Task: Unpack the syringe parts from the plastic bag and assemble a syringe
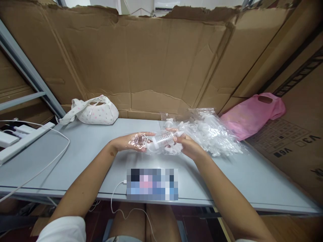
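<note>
Both hands meet over the middle of the grey table [75, 151]: the left hand [128, 142], palm up, and the right hand [188, 145] together hold a clear plastic bag [151, 143] with a syringe [165, 137] inside. Just beyond to the right lies a heap of bagged syringes [214, 132], a pink bag [252, 114] farther right.

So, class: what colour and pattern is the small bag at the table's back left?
White with small pink star-like marks; the small bag shows best in the head view.
</note>
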